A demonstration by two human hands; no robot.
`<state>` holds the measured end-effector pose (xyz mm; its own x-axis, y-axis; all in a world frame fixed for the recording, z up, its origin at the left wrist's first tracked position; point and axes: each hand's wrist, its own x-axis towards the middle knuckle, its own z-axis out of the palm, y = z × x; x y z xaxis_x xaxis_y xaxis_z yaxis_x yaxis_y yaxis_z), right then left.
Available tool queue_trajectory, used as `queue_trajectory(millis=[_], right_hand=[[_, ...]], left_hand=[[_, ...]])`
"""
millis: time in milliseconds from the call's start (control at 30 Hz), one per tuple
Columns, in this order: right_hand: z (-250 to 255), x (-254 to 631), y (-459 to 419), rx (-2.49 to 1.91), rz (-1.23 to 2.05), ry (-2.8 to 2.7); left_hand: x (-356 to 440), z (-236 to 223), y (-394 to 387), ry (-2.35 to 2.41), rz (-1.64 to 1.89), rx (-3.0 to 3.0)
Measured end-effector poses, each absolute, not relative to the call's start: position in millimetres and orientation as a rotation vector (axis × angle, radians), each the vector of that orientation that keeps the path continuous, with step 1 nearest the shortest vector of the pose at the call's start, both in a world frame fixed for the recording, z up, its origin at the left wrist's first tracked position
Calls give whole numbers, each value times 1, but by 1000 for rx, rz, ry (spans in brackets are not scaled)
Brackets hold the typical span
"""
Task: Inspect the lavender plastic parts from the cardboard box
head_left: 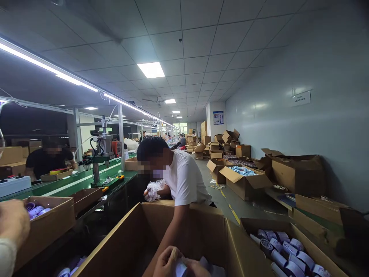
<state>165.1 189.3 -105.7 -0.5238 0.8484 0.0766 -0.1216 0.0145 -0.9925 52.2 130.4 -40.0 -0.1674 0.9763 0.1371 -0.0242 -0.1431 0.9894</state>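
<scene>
My left hand (13, 225) is raised at the far left edge with a pale sleeve below it. I see only its back; the fingers are hidden. It hovers beside a small cardboard box (54, 221) of lilac pieces. My right hand (198, 268) shows at the bottom edge, low inside a large open cardboard box (201, 215). Its fingers press on a pale lilac item (180, 268). A co-worker in a white T-shirt (184, 181) leans over the box's far wall. One of that person's hands (165, 261) reaches down to the same item; the other holds a crumpled plastic bag (152, 190).
A green conveyor bench (72, 184) with a small press machine (102, 148) runs along the left, another person seated behind it. At bottom right stands a box of lilac-and-white rolls (288, 250). Several open cartons (245, 181) line the right wall and the aisle.
</scene>
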Motion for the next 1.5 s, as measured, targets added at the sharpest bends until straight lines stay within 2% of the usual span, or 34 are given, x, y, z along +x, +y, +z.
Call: queue_trajectory(millis=[133,300,467,833,1300,1500], right_hand=[[-93,174,183,-537,1989,-1031],[-62,186,169,-599,2004,-717],[-41,194,160,-544,1992,-747],[-44,187,173,-753,1707,-874],[-65,193,188,-846,1355,-1206],[-68,197,188,-910,1322,-1290]], left_hand=[[50,-38,128,1280,1616,1080],[36,-24,139,1468,1727,927],[34,-25,136,1548,1784,921],[46,-35,131,1734,1721,985],[51,-40,141,1661,1702,823],[50,-50,149,1616,1745,757]])
